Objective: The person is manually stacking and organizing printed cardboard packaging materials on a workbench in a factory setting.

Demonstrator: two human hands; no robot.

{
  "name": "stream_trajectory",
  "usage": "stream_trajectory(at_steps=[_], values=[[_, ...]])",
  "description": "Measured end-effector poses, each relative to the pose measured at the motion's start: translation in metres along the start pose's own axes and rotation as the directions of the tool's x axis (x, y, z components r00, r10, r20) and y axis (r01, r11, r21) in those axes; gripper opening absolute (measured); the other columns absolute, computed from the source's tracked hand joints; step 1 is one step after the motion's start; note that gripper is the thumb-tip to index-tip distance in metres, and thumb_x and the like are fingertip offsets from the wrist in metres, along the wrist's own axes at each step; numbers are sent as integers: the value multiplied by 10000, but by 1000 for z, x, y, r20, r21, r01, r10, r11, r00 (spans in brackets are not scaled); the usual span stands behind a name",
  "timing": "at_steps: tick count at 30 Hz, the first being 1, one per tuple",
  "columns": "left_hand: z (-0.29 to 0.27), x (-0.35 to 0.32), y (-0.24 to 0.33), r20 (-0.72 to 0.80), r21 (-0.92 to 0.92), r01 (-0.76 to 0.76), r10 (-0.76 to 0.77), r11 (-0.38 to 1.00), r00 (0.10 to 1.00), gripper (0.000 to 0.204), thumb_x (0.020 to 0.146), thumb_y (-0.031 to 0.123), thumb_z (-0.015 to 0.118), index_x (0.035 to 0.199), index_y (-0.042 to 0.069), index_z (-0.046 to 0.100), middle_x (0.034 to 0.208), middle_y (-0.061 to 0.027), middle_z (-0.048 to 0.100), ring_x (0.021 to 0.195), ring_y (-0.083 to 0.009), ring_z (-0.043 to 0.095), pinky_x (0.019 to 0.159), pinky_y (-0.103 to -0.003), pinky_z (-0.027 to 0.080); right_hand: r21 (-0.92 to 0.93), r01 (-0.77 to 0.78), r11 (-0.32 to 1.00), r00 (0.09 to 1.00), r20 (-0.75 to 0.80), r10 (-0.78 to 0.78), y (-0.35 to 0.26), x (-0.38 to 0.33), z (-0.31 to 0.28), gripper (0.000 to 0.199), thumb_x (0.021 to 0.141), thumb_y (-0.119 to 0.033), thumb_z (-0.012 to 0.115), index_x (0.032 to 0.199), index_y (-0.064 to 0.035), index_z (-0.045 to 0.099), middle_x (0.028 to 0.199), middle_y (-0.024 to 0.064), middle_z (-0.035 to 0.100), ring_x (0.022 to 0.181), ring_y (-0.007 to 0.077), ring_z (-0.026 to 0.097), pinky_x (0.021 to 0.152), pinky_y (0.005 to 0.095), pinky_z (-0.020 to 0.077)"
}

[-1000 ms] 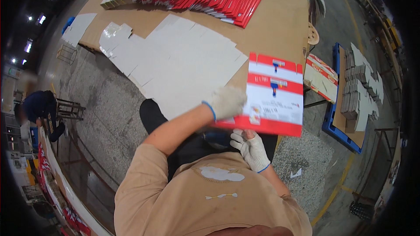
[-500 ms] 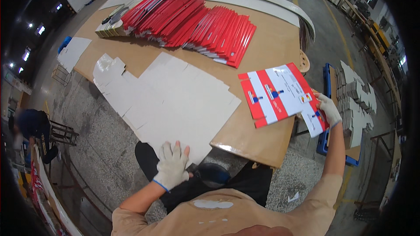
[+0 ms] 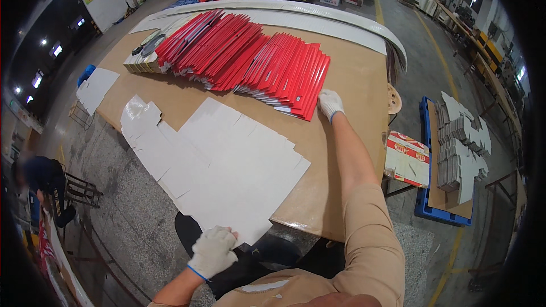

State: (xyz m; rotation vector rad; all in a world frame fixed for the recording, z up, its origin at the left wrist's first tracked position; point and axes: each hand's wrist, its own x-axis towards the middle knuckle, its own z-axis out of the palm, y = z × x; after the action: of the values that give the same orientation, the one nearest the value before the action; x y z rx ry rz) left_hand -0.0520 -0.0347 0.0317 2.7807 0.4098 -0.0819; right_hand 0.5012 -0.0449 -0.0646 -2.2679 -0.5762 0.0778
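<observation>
Spread over the table's near left part is a large white die-cut cardboard sheet (image 3: pixel 227 159), unprinted side up, its near end jutting past the edge. My left hand (image 3: pixel 213 252), in a white glove, is closed at that near end, fingers curled on the sheet. At the table's far side, red flat-folded cartons (image 3: pixel 227 51) lean in a long overlapping row. My gloved right hand (image 3: pixel 331 104) is at the right end of this row, its fingers closed at the edge of the last red carton (image 3: pixel 317 85); the fingertips are partly hidden.
The brown-covered table (image 3: pixel 358 79) has long white strips (image 3: pixel 296 8) along its far edge. To the right, a printed box (image 3: pixel 407 159) stands beside a blue pallet (image 3: pixel 424 196) bearing stacked cardboard blanks (image 3: pixel 458 159). Another person (image 3: pixel 45 167) is at far left.
My right hand has moved left from beyond the table's right edge to the red row; the red-and-white carton it held is no longer distinguishable. My left fingers, spread before, are now curled.
</observation>
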Motion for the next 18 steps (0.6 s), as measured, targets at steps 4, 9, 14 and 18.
stream_trajectory(at_steps=[4,9,14,18], values=[[-79,3,-9,-285,-29,7,-15,1000,958,125,688,69,632,810,64,661,798,-102,651,781,-308,645,711,-426,500,131,-1,991,972,231,-30,21,-72,-23,203,869,-162,478,906,-16,614,835,207,662,791,352,657,709,436,521],[-115,29,40,-413,397,-109,284,911,865,266,671,203,710,907,99,640,831,-82,581,813,-242,582,752,-392,465,227,395,890,916,-171,-362,-43,-265,-94,120,853,-91,554,960,-48,589,846,169,599,803,349,609,723,457,499],[-52,54,123,258,176,-240,190,955,947,395,704,250,730,1035,53,643,1042,-139,641,954,-257,651,791,-407,493,-105,922,373,351,-177,-919,-84,-398,-133,368,674,-28,704,1028,-108,645,919,108,624,890,312,600,738,435,494],[-36,73,58,-47,-269,-534,543,802,839,520,787,290,732,1199,4,597,1113,-169,637,1044,-324,610,902,-416,478,18,626,780,752,-278,-597,-10,-417,-151,322,646,44,685,938,-89,653,861,82,603,850,309,588,765,413,481]])
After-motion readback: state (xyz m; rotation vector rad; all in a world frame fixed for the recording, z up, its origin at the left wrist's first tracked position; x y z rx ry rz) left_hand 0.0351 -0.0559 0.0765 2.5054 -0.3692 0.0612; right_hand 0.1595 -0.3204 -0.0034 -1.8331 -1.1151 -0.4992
